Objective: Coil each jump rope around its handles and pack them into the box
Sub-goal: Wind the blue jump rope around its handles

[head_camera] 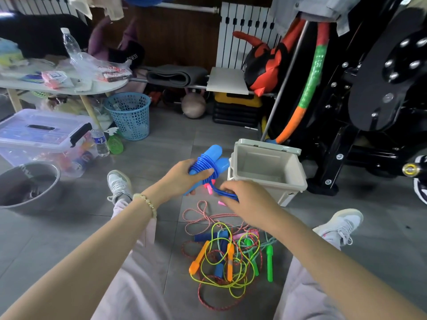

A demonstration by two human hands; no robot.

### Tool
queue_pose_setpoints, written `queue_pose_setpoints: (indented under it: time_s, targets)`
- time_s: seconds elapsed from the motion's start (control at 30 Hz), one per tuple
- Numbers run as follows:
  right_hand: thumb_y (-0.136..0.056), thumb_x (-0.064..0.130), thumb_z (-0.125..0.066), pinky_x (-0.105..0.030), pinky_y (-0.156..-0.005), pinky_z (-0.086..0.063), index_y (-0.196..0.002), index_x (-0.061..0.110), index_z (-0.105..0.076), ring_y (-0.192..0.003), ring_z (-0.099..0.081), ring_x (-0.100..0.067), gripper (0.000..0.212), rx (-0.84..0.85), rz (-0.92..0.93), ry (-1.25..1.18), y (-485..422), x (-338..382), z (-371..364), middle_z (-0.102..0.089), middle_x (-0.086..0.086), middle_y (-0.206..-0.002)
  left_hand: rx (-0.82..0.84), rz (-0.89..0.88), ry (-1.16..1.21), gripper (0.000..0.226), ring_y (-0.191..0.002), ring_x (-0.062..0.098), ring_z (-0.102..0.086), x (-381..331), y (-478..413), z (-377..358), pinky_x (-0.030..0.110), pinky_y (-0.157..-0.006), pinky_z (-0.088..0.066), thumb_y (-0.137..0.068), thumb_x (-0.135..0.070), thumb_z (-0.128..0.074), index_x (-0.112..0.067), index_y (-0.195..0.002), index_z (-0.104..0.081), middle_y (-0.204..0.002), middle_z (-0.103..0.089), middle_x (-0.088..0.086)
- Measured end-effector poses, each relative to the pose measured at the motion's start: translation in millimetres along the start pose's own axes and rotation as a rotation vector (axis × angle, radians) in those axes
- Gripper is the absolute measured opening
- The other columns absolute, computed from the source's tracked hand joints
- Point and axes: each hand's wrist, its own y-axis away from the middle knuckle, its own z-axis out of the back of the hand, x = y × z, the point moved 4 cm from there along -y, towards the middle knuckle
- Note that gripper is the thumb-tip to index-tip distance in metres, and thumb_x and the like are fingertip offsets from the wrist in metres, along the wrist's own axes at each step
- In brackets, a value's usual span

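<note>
Blue plastic jump rope (206, 164), cord wound round its paired handles, is clamped in the left hand (182, 179) just left of the open beige plastic box (268, 169); right hand (245, 199) pinches the loose cord tail, which may slip and unwind the coil.

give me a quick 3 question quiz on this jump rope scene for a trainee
1. True or false: the box already holds a coiled rope.
2. Which hand grips the blue handles? A. left hand B. right hand C. neither
3. Fill in: the loose ropes lie on the ____ between the person's legs.

Key
1. False: the box is open and looks empty.
2. A: the left hand holds the handles with rope wound round them, while the right hand pinches the blue rope's tail.
3. Floor.
</note>
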Motion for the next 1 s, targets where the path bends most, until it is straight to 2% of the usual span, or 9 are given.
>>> queue_pose_setpoints:
  time_s: [0.1,0.17,0.27,0.37,0.43,0.53,0.73,0.9,1.0]
  targets:
    - [-0.094,0.034,-0.051,-0.033,-0.059,-0.038,-0.086,0.019,-0.060,-0.069,-0.048,-0.015,0.019,-0.054,0.070,0.046,-6,11,25,-0.055,0.005,-0.074,0.203,0.030,-0.054,0.021,-0.040,0.005,-0.049,4,3,-5,0.018,-0.040,-0.042,-0.094,-0.033,-0.056,-0.012,-0.094,-0.061,-0.071,-0.063,0.007]
    - [-0.093,0.032,-0.052,-0.035,-0.063,-0.044,-0.088,0.018,-0.062,-0.074,-0.053,-0.018,0.019,-0.077,0.068,-0.001,-14,4,36,-0.061,0.004,-0.078,0.306,0.022,-0.031,0.018,-0.042,0.002,-0.050,-1,10,-5,0.016,-0.042,-0.042,-0.095,-0.033,-0.052,-0.017,-0.093,-0.061,-0.067,-0.063,-0.002]
    - [-0.091,0.029,-0.057,-0.040,-0.069,-0.046,-0.086,0.018,-0.065,-0.075,-0.057,-0.019,0.014,-0.119,0.093,-0.092,-21,-4,49,-0.066,0.002,-0.079,0.397,0.016,-0.032,0.024,-0.045,0.001,-0.051,-10,17,-1,0.014,-0.047,-0.043,-0.096,-0.036,-0.047,-0.016,-0.095,-0.060,-0.057,-0.059,-0.014]
    - [-0.090,0.025,-0.060,-0.032,-0.071,-0.043,-0.088,0.013,-0.067,-0.076,-0.058,-0.016,0.014,-0.081,0.153,-0.110,-23,4,50,-0.068,0.002,-0.081,0.453,-0.019,-0.136,0.034,-0.047,-0.003,-0.050,-16,20,-1,0.011,-0.048,-0.042,-0.095,-0.037,-0.049,-0.007,-0.108,-0.058,-0.065,-0.059,-0.012]
    - [-0.090,0.024,-0.061,-0.030,-0.073,-0.041,-0.091,0.011,-0.068,-0.079,-0.058,-0.015,0.015,-0.026,0.222,-0.076,-23,13,48,-0.069,0.001,-0.085,0.481,-0.048,-0.221,0.033,-0.048,-0.004,-0.051,-22,22,-5,0.010,-0.049,-0.043,-0.094,-0.037,-0.053,-0.007,-0.108,-0.057,-0.080,-0.061,-0.002]
    - [-0.089,0.027,-0.061,-0.028,-0.071,-0.041,-0.089,0.012,-0.068,-0.078,-0.057,-0.013,0.016,0.027,0.262,-0.039,-24,17,47,-0.068,0.001,-0.084,0.493,-0.098,-0.266,0.030,-0.047,-0.005,-0.052,-31,24,-11,0.009,-0.048,-0.041,-0.090,-0.037,-0.060,-0.011,-0.105,-0.058,-0.081,-0.061,-0.002]
    - [-0.081,0.039,-0.069,-0.026,-0.058,-0.035,-0.079,0.026,-0.061,-0.060,-0.047,-0.009,0.016,0.025,0.200,-0.090,-28,11,61,-0.054,0.007,-0.061,0.364,-0.210,-0.301,0.030,-0.043,-0.002,-0.050,-43,27,-9,0.010,-0.047,-0.038,-0.084,-0.041,-0.066,-0.015,-0.098,-0.062,-0.070,-0.059,-0.007]
    - [-0.080,0.033,-0.072,-0.027,-0.066,-0.043,-0.073,0.016,-0.063,-0.067,-0.055,-0.012,0.021,0.090,0.195,-0.239,-30,15,67,-0.062,0.002,-0.069,0.327,-0.255,-0.337,0.020,-0.048,0.001,-0.049,-51,32,-5,0.012,-0.048,-0.038,-0.084,-0.043,-0.065,-0.025,-0.083,-0.059,-0.067,-0.057,-0.009]
    - [-0.080,0.032,-0.071,-0.019,-0.057,-0.036,-0.063,0.011,-0.056,-0.057,-0.043,-0.010,0.031,0.234,0.148,-0.372,-32,16,70,-0.050,0.002,-0.058,0.299,-0.283,-0.419,0.030,-0.049,0.004,-0.045,-59,39,-6,0.019,-0.052,-0.036,-0.086,-0.049,-0.058,-0.029,-0.067,-0.048,-0.057,-0.049,-0.009]
